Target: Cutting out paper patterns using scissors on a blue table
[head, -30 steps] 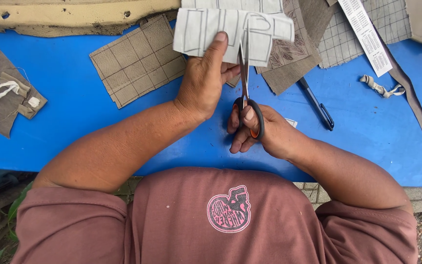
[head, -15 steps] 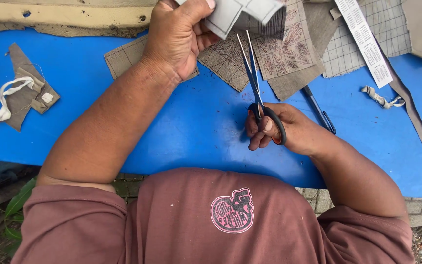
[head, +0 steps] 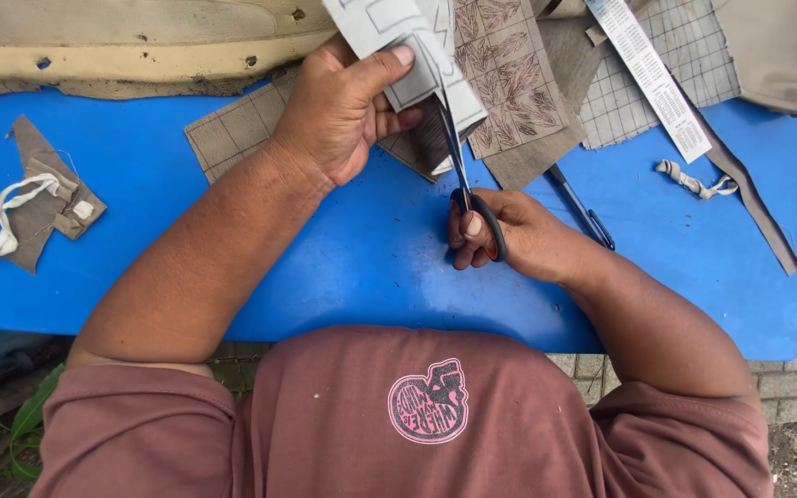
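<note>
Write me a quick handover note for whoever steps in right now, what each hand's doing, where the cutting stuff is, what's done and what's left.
Left hand: lifted above the blue table, pinching the white paper pattern together with a fabric piece.
Right hand: fingers through the handles of the black scissors, blades pointing up into the pattern's lower edge.
Nearby: grid-stitched tan fabric piece flat under the left wrist, leaf-print fabric behind the blades, pen beside the right hand, small strapped scrap at far left.
Done: blades have entered the edge; how far cannot be told.
Left: the rest of the outline.
</note>
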